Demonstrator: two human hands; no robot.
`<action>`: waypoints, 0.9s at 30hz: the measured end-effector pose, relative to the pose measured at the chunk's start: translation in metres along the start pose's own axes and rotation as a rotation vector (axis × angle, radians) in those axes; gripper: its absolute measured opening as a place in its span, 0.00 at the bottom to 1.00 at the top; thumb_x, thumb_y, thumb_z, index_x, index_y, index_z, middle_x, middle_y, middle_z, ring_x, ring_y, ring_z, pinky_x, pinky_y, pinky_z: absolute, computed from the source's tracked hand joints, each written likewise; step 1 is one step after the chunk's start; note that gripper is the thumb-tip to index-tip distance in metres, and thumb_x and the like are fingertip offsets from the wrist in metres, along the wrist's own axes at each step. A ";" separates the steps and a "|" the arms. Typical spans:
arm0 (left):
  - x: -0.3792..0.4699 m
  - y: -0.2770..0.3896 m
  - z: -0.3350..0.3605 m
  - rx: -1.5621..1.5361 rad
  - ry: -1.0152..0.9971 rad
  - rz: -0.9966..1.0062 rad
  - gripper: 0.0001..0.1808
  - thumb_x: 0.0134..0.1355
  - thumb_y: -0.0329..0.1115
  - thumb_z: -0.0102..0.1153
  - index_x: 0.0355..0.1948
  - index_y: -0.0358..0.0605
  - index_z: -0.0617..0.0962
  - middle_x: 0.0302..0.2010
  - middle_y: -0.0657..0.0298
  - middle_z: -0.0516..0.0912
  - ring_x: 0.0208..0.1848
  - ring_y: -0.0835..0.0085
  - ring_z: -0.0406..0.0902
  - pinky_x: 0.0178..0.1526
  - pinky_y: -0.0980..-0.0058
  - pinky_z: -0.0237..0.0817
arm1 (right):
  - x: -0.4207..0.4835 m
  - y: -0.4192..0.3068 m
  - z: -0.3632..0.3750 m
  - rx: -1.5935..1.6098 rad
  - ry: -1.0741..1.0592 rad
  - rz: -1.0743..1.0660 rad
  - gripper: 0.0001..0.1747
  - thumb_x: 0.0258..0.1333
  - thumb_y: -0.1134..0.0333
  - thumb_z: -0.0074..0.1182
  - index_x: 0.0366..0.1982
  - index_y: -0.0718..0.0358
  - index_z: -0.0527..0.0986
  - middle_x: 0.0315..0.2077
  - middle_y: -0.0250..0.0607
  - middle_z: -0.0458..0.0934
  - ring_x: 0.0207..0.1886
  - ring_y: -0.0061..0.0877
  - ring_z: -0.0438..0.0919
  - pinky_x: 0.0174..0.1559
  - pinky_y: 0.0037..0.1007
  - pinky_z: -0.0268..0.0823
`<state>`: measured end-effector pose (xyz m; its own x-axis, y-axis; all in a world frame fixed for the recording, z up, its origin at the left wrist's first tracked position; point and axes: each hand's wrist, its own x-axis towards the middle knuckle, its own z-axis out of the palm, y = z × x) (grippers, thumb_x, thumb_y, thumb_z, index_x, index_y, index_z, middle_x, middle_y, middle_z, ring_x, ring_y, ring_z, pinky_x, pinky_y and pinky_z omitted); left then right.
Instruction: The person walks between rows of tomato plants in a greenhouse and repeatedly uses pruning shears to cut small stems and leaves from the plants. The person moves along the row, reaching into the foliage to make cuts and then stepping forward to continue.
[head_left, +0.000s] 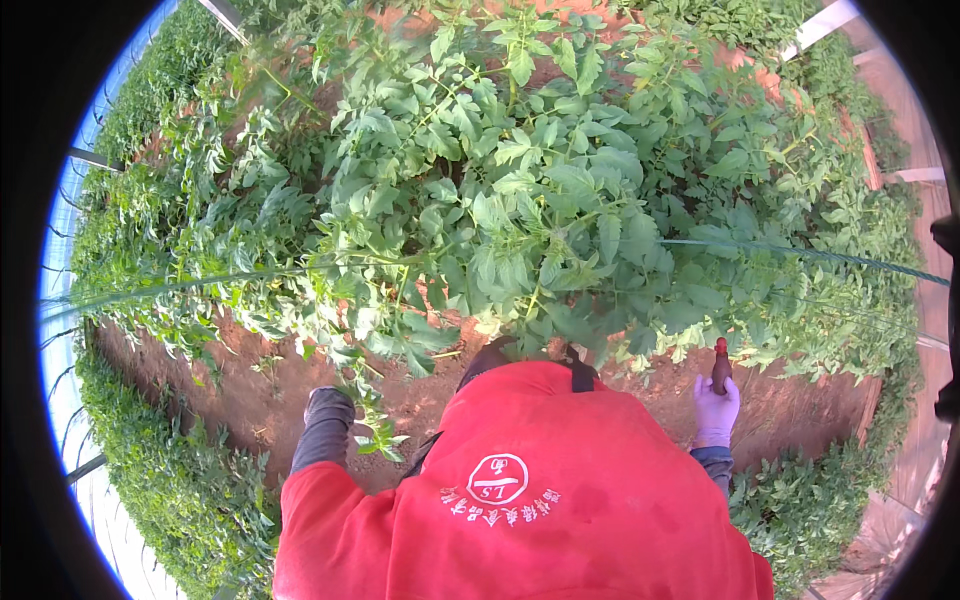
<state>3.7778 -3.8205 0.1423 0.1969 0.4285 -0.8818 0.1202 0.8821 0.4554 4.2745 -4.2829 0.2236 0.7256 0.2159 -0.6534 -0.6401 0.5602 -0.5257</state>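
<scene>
My right hand (716, 412), in a pale purple glove, grips a small dark brown bottle (721, 373) with a red tip. The bottle points up, away from me, over the soil near the leaves. On the other side, a dark grey sleeve (324, 429) ends near a drooping leafy shoot (373, 420). My left hand is mostly hidden past that cuff, so its fingers and any hold on the shoot cannot be made out. Dense green tomato plants (517, 187) fill the area before me.
A green cord (810, 253) runs crosswise through the plants at both sides. My red garment (577, 450), bearing printed writing, covers the lower middle. Bare reddish soil (247, 382) forms the path. More plants (172, 480) grow behind, and clear plastic sheeting (64, 255) borders the left.
</scene>
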 end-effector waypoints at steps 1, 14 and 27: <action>-0.005 0.006 0.017 0.513 -0.069 0.054 0.21 0.59 0.48 0.45 0.44 0.43 0.76 0.34 0.64 0.80 0.35 0.68 0.76 0.41 0.67 0.67 | 0.000 -0.001 0.006 0.005 0.045 -0.031 0.16 0.46 0.67 0.50 0.40 0.62 0.69 0.34 0.35 0.73 0.32 0.26 0.71 0.49 0.37 0.63; -0.013 0.077 0.384 1.058 -0.730 0.544 0.17 0.60 0.40 0.48 0.42 0.37 0.76 0.35 0.61 0.81 0.36 0.74 0.77 0.44 0.75 0.66 | 0.018 0.012 0.281 -0.823 -0.563 -0.477 0.24 0.46 0.70 0.52 0.48 0.64 0.65 0.42 0.37 0.71 0.48 0.26 0.69 0.55 0.31 0.57; 0.077 -0.017 0.420 0.031 -0.622 0.249 0.08 0.56 0.27 0.54 0.37 0.38 0.78 0.30 0.65 0.79 0.28 0.82 0.71 0.34 0.84 0.63 | 0.057 0.111 0.329 -1.870 -0.911 -0.783 0.18 0.38 0.74 0.56 0.37 0.61 0.72 0.34 0.40 0.75 0.39 0.32 0.74 0.44 0.29 0.65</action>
<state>4.1999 -3.8852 0.1178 0.7452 0.4176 -0.5198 0.0246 0.7618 0.6473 4.3280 -3.9455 0.3077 0.4122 0.9095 -0.0536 0.7105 -0.3577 -0.6061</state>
